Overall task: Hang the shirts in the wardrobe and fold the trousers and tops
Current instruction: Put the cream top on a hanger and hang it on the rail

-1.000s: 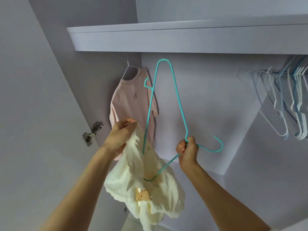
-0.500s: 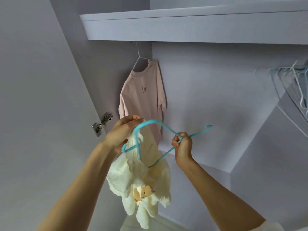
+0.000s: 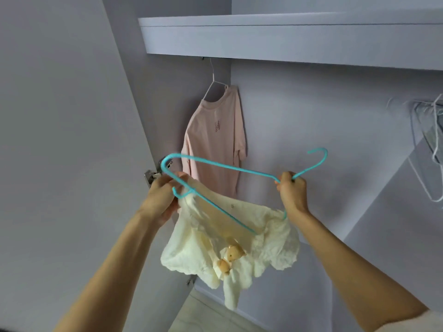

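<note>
Your right hand (image 3: 293,191) has its grip clamped on the neck of the turquoise hanger (image 3: 223,167), just below its hook. Your left hand (image 3: 163,200) pinches the collar of the cream top (image 3: 230,240), its grip closed on the cloth right at the hanger's far shoulder. One hanger arm runs down inside the top, which droops below the hanger with a small bear figure on its front. Behind the hanger, a pink shirt (image 3: 213,144) hangs on a white hanger (image 3: 213,85) under the wardrobe shelf (image 3: 287,37). Spare hangers (image 3: 429,149) hang to the hanger's right.
</note>
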Demonstrator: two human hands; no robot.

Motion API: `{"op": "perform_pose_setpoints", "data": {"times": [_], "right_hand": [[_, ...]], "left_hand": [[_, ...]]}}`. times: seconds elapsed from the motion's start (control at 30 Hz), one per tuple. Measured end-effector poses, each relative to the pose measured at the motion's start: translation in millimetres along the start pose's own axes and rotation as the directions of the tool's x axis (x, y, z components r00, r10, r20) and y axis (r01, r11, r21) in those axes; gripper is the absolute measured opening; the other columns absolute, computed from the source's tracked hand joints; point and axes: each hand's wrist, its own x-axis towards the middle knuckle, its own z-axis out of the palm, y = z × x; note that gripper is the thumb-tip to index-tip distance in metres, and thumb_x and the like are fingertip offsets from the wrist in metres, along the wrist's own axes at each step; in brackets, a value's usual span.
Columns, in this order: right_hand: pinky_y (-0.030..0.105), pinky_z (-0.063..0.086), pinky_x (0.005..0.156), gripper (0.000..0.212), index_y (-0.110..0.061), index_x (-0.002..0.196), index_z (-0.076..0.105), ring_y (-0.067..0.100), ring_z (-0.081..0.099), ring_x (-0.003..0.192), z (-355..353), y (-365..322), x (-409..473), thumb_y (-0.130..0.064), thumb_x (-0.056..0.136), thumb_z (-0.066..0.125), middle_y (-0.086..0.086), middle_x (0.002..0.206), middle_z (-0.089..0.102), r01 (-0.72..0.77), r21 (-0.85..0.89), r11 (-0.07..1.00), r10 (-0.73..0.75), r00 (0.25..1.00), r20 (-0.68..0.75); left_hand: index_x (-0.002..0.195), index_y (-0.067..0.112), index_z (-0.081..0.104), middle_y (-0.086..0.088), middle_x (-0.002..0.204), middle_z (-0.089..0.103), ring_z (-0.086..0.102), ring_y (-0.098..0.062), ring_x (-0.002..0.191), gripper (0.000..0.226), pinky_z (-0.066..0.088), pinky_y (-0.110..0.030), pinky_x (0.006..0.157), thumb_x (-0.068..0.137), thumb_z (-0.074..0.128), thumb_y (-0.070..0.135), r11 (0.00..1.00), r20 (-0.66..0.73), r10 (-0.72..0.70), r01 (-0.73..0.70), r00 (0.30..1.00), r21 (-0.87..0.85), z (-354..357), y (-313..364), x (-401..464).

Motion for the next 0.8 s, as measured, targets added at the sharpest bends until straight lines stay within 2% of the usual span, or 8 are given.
{"op": "perform_pose_setpoints", "data": {"times": [0.1,0.2,0.3,0.4,0.5,0.6,0.7,0.8], "right_hand": [[0.015,0.027,0.033,0.038,-0.011,0.055,0.049,0.003,0.035,0.025,9.6,26.5,-13.0,-0.008,0.091,0.038,-0.005,0.032,0.041,-0.247,0.205,0.947,0.26,0.965,-0.038],[0.017,0.03,0.035,0.035,-0.01,0.059,0.052,0.003,0.038,0.028,14.4,42.8,-23.3,-0.01,0.091,0.038,-0.002,0.04,0.043,-0.28,0.184,0.942,0.288,0.957,-0.017],[0.032,0.037,0.057,0.032,-0.006,0.061,0.052,0.017,0.049,0.05,4.5,40.9,-17.4,-0.005,0.09,0.038,0.011,0.056,0.048,-0.155,0.063,0.986,0.159,0.984,-0.074],[0.039,0.04,0.072,0.024,0.005,0.076,0.06,0.031,0.055,0.077,-9.3,28.9,-8.9,-0.001,0.089,0.041,0.026,0.077,0.059,0.035,-0.109,0.993,-0.047,0.993,-0.109],[0.039,0.039,0.072,0.025,0.008,0.078,0.058,0.039,0.057,0.082,-15.6,17.5,-8.5,-0.008,0.088,0.041,0.031,0.082,0.061,0.199,-0.284,0.938,-0.226,0.972,-0.066],[0.042,0.04,0.072,0.018,0.008,0.086,0.058,0.045,0.057,0.086,-18.9,16.6,-8.5,-0.006,0.089,0.046,0.033,0.087,0.062,0.281,-0.519,0.807,-0.3,0.953,0.049],[0.043,0.042,0.073,0.023,0.005,0.094,0.06,0.045,0.059,0.088,-16.3,12.5,-12.3,-0.012,0.091,0.046,0.032,0.088,0.064,0.34,-0.666,0.664,-0.345,0.929,0.13],[0.04,0.042,0.069,0.029,-0.007,0.075,0.055,0.043,0.06,0.087,-2.2,4.6,-26.6,-0.024,0.095,0.044,0.027,0.084,0.065,0.475,-0.635,0.609,-0.352,0.879,0.32]], "left_hand": [[0.083,0.006,0.061,-0.005,0.068,0.066,0.063,-0.014,0.058,0.016,0.052,-0.02,0.054,0.092,0.048,0.004,0.986,0.105,-0.026,0.043,0.994,-0.163,15.5,14.8,-4.8],[0.08,0.008,0.06,-0.002,0.062,0.065,0.062,-0.012,0.053,0.017,0.05,-0.02,0.05,0.092,0.049,0.008,0.997,0.046,0.024,-0.021,0.999,-0.073,22.4,23.3,-5.4],[0.073,0.014,0.06,0.004,0.055,0.06,0.053,-0.009,0.049,0.019,0.044,-0.022,0.051,0.09,0.053,0.008,0.942,-0.226,0.23,-0.157,0.947,0.298,5.6,19.9,2.8],[0.087,0.01,0.068,-0.008,0.077,0.065,0.056,-0.021,0.072,0.01,0.037,-0.023,0.063,0.086,0.058,0.011,0.715,-0.304,0.4,-0.087,0.865,0.694,-22.5,6.8,5.3],[0.093,0.01,0.069,-0.005,0.078,0.062,0.06,-0.029,0.084,0.012,0.035,-0.023,0.069,0.086,0.059,0.012,0.649,-0.333,0.444,-0.042,0.832,0.759,-36.9,-3.6,2.2],[0.09,0.011,0.07,-0.008,0.079,0.065,0.061,-0.031,0.083,0.012,0.04,-0.027,0.071,0.086,0.059,0.012,0.613,-0.308,0.5,-0.08,0.809,0.786,-34.3,0.2,1.9],[0.086,0.012,0.072,-0.009,0.072,0.067,0.065,-0.026,0.064,0.013,0.049,-0.029,0.068,0.085,0.059,0.01,0.57,-0.165,0.503,-0.182,0.849,0.801,-19.8,6.8,0.7],[0.072,0.018,0.066,0.0,0.053,0.062,0.055,-0.005,0.039,0.018,0.046,-0.019,0.054,0.085,0.058,0.008,0.547,-0.046,0.399,-0.197,0.916,0.814,-0.4,0.8,0.5]]}}
